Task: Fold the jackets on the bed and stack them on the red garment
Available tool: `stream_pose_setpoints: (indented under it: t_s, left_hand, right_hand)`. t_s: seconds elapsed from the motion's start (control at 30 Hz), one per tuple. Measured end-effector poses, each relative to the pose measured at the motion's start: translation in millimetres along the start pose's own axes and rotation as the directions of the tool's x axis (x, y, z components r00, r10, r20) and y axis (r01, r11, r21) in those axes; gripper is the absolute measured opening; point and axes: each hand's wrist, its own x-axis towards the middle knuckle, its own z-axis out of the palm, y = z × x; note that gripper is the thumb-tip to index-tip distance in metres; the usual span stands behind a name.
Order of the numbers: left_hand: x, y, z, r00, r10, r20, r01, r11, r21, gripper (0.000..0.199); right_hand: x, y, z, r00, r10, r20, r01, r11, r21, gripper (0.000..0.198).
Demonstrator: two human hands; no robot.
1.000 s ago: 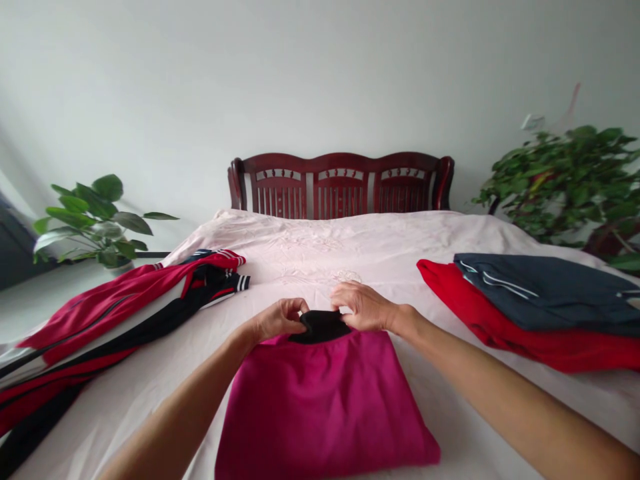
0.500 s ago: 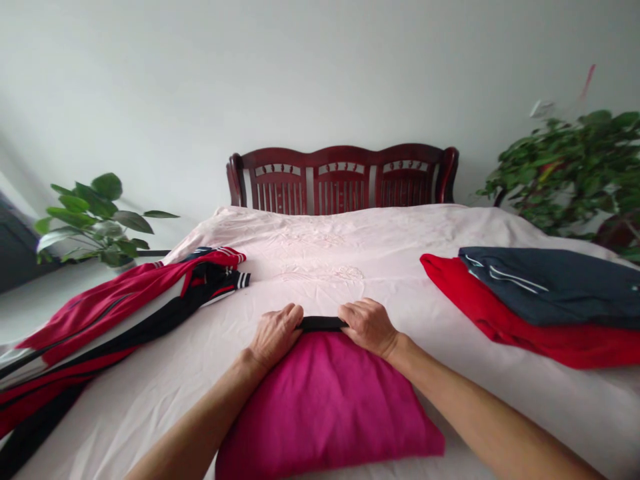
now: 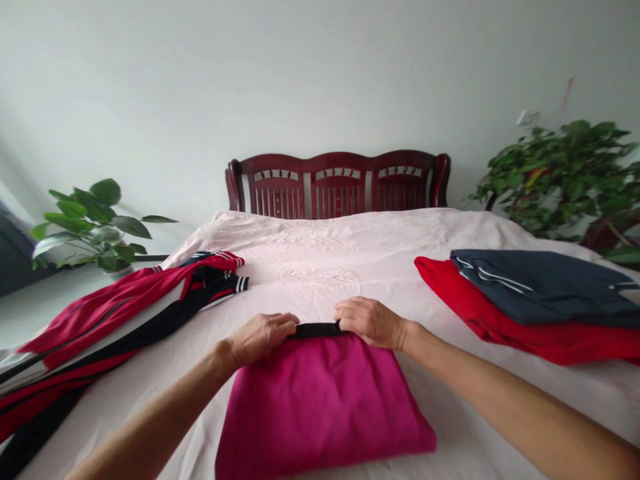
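A folded magenta garment (image 3: 325, 407) lies flat in front of me, its black band (image 3: 318, 330) along the far edge. On the band's left end, my left hand (image 3: 265, 337) is closed, fingers curled over the cloth. At the other end my right hand (image 3: 370, 323) pinches the far right corner. The band shows between the two hands. Fingertips of both hands are partly hidden by the knuckles and the fabric.
Everything lies on a bed with a pale pink sheet (image 3: 280, 293). Red and black striped jackets (image 3: 125, 307) spread at left. At right, dark blue folded clothing (image 3: 545, 280) rests on a red garment (image 3: 500, 327). Behind are a wooden headboard (image 3: 337, 183) and potted plants (image 3: 95, 220).
The garment's far part now lies flatter and looks wider. Both forearms have angled outward, with both hands still at the black band. The view has shifted slightly.
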Motion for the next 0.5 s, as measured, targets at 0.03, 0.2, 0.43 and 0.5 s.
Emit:
stream_pose_setpoints:
  t_s: [0.03,0.2,0.43,0.5]
  left_hand:
    - [1,-2,1,1.000,0.029,0.005,-0.029,0.999,0.019,0.016]
    - [-1,-6,9,0.998,0.059,0.006,-0.059,0.993,0.099,0.018]
    - [10,3,21,0.926,-0.374,-0.044,0.376,0.926,0.042,0.017]
    - [15,5,22,0.895,-0.444,-0.044,0.446,0.893,0.062,0.019]
  right_hand:
    - [2,3,1,1.000,-0.009,0.019,0.009,1.000,-0.002,0.030]
    - [2,7,7,0.999,-0.012,0.038,0.012,1.000,0.001,0.019]
    - [-1,-18,32,0.761,0.605,-0.235,-0.603,0.793,0.089,0.019]
    - [0,-26,37,0.668,0.684,-0.293,-0.691,0.716,0.096,0.018]
